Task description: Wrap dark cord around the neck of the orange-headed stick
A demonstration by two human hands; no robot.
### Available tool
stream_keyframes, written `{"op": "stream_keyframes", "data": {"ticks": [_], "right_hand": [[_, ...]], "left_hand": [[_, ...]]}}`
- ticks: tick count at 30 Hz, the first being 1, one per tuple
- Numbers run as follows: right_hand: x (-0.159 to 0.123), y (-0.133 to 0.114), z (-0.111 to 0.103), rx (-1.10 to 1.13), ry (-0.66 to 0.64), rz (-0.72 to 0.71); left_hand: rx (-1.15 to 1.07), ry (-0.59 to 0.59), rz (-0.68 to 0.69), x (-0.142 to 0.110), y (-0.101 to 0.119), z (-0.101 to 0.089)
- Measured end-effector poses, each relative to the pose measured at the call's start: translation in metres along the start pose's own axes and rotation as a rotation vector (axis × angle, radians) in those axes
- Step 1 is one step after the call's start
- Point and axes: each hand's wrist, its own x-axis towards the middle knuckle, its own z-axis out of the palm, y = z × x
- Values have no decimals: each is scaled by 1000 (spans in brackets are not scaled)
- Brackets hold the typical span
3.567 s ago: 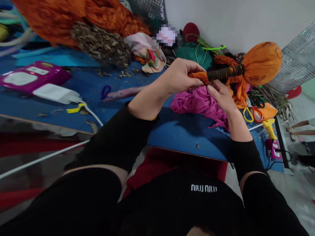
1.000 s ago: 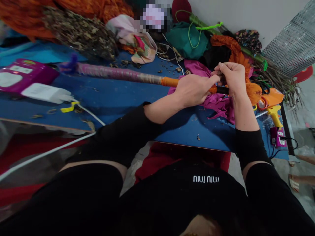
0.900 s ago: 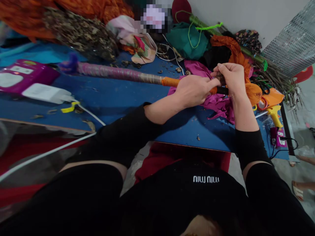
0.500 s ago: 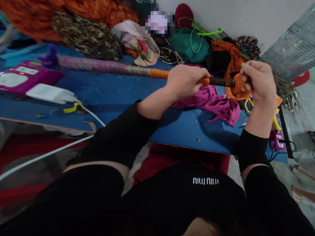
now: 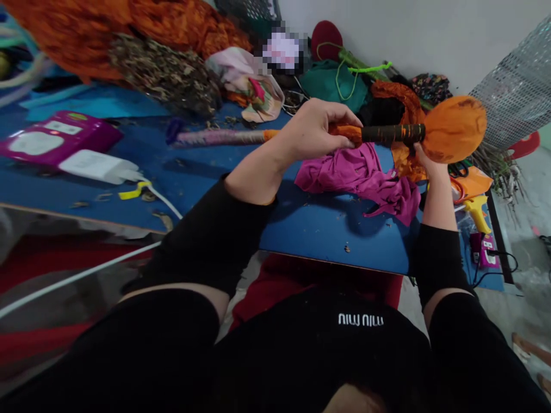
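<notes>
A long wrapped stick (image 5: 391, 134) lies across both my hands above the table. It has a purple and greyish shaft, an orange stretch, a dark brown bound section and a rounded orange cloth-covered head (image 5: 455, 129) at its right end. My left hand (image 5: 316, 129) is closed around the orange stretch, thumb below and fingers over the top. My right hand (image 5: 427, 163) grips from below where the dark binding meets the head; its thumb shows and its other fingers are hidden behind the head. Crumpled magenta cloth (image 5: 361, 175) rests on the table under the stick.
On the blue table (image 5: 336, 229) stand a purple power strip (image 5: 64, 135) with a white charger (image 5: 101, 166) at left. Orange fabric (image 5: 189, 28), dried plant matter (image 5: 166, 74) and teal cloth (image 5: 331, 83) are heaped behind. A yellow glue gun (image 5: 477, 212) lies at right.
The stick has swung, its purple end coming right and away from the power strip. My right hand has dropped from over the head to beneath it, uncovering the orange head.
</notes>
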Motion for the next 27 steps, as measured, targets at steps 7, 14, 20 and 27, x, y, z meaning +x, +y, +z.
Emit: {"op": "stream_keyframes", "data": {"ticks": [7, 14, 20, 27], "right_hand": [[1, -98, 58, 252, -188, -129], [-34, -161, 68, 68, 208, -309], [-29, -158, 90, 410, 261, -263], [-31, -146, 106, 527, 245, -150]], "left_hand": [[-5, 109, -24, 1, 1, 2], [31, 158, -17, 5, -2, -3], [-84, 91, 15, 11, -22, 19], [71, 168, 7, 12, -32, 36]]}}
